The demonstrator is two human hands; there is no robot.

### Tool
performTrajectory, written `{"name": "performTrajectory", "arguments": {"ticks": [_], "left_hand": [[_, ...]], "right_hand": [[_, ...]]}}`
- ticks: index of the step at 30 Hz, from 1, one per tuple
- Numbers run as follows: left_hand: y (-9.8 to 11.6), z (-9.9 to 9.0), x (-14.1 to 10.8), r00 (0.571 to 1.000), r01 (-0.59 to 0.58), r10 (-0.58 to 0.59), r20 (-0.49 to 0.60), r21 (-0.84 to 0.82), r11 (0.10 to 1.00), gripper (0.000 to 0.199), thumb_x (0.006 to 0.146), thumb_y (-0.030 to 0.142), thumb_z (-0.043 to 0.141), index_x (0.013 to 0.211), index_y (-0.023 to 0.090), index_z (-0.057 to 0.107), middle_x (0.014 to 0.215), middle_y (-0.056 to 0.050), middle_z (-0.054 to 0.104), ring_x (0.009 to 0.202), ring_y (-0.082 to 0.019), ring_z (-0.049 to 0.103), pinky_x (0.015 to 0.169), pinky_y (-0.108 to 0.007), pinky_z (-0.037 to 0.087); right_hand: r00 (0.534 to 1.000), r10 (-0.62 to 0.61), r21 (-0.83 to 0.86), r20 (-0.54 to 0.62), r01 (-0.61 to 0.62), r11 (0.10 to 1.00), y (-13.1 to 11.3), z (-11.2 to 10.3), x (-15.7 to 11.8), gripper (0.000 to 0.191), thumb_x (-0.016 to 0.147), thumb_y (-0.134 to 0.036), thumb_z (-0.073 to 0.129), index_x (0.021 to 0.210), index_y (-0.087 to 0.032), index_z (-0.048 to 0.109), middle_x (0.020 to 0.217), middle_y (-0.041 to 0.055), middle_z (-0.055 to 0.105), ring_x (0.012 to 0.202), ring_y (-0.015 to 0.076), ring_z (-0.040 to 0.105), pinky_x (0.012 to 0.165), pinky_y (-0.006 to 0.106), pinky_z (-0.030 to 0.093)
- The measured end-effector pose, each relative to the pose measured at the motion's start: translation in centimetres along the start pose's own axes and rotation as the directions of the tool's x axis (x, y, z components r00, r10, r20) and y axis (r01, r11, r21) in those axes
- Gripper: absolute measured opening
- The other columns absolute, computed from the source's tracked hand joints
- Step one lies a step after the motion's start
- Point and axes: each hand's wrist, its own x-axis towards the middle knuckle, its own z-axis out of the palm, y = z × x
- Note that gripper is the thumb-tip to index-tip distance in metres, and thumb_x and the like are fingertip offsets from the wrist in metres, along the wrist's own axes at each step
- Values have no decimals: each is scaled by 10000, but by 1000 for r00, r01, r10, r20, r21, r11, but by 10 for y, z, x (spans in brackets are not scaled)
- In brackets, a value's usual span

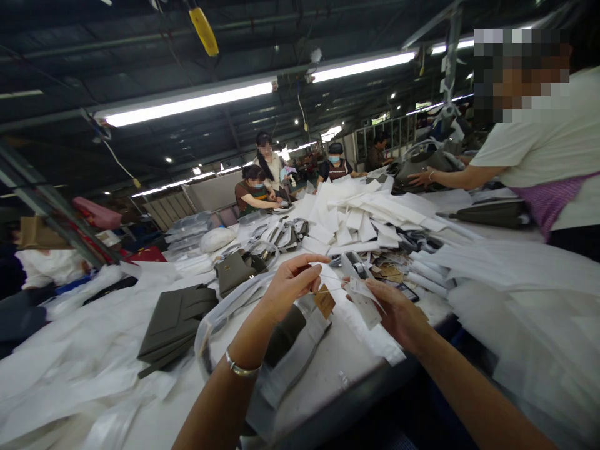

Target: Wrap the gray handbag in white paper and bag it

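Observation:
My left hand (pixel 293 284) is raised over the table, its thumb and fingers closed on a thin tag string. A brown hang tag (pixel 324 301) dangles just under those fingers. To its right, my right hand (pixel 398 312) grips white hang tags (pixel 365 305) between thumb and fingers. Behind these tags is a grey strap piece (pixel 355 262) in clear wrapping; whether my right hand also holds it I cannot tell. Below my left hand lies a dark olive handbag (pixel 285 334), partly covered in clear plastic and partly hidden by my forearm.
Olive handbags (pixel 178 319) lie left on white sheeting. White paper pieces (pixel 351 209) are heaped ahead, with loose tags (pixel 389 272) nearby. Translucent bags (pixel 529 350) spread over the right side. A co-worker (pixel 553 137) handles a bag at right; other people sit farther back.

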Motion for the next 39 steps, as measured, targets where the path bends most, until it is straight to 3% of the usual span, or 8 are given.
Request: {"name": "performTrajectory", "arguments": {"ticks": [7, 14, 22, 25, 28, 31, 34, 39], "left_hand": [[5, -2, -5, 997, -20, 17, 71, 41, 999, 283, 871, 379, 674, 1053, 164, 704, 566, 17, 514, 494, -71, 397, 457, -205, 196], [2, 3, -4, 993, -117, 113, -29, -199, 973, 260, 881, 363, 686, 1057, 172, 704, 627, 3, 559, 549, -78, 472, 529, -187, 350], [-3, 12, -7, 991, -119, 91, -93, -356, 927, 269, 860, 359, 721, 1064, 185, 698, 810, -33, 640, 718, -118, 595, 713, -237, 493], [-5, 19, -13, 994, -95, 72, -80, -332, 938, 252, 890, 367, 684, 1057, 179, 698, 844, -52, 660, 754, -133, 619, 741, -248, 506], [-9, 30, -19, 994, -80, 56, -98, -263, 962, 261, 905, 379, 661, 1050, 166, 702, 861, -73, 683, 774, -151, 639, 762, -267, 519], [-15, 42, -23, 991, -69, 45, -125, -202, 977, 279, 891, 388, 671, 1039, 156, 708, 895, -98, 704, 803, -175, 654, 788, -290, 527], [-18, 51, -30, 989, -78, 56, -133, -165, 983, 288, 878, 408, 677, 1025, 163, 714, 928, -115, 715, 843, -198, 666, 812, -305, 525], [-18, 50, -45, 985, -52, 19, -172, -188, 981, 275, 863, 432, 690, 1016, 206, 720, 942, -103, 717, 843, -202, 670, 736, -274, 516]], "right_hand": [[976, 159, 86, 148, -173, 981, 7, -9, 2, 311, 890, -379, 587, 1033, -161, 755, 1206, 114, 701, 1084, 277, 674, 1007, 443, 515], [954, 245, 93, 175, -264, 960, 20, -6, -3, 265, 850, -376, 674, 1001, -174, 754, 1109, 88, 729, 902, 190, 702, 868, 312, 561], [984, 79, -214, 158, -44, 976, 62, 1, 4, 398, 786, -553, 725, 768, -170, 620, 720, 7, 649, 673, 135, 595, 740, 294, 517], [993, -102, -317, 65, 117, 941, 70, -3, 9, 474, 765, -598, 721, 1016, -206, 632, 996, 76, 704, 948, 235, 660, 900, 397, 519], [951, -300, -446, 69, 299, 844, 67, -1, 3, 627, 843, -584, 634, 1373, -274, 502, 1418, 109, 536, 1325, 291, 486, 1148, 496, 341], [924, -343, -567, 166, 375, 734, 64, 12, -10, 642, 834, -506, 673, 1411, -288, 496, 1494, 82, 464, 1434, 314, 342, 1218, 522, 200], [932, -330, -600, 153, 352, 718, 68, 28, -18, 571, 809, -491, 700, 1324, -275, 582, 1419, 99, 540, 1370, 349, 427, 1179, 526, 295], [948, -306, -501, 85, 306, 810, 79, 42, -21, 382, 835, -563, 638, 1052, -254, 694, 1091, 93, 701, 1038, 308, 648, 947, 419, 532]]}}
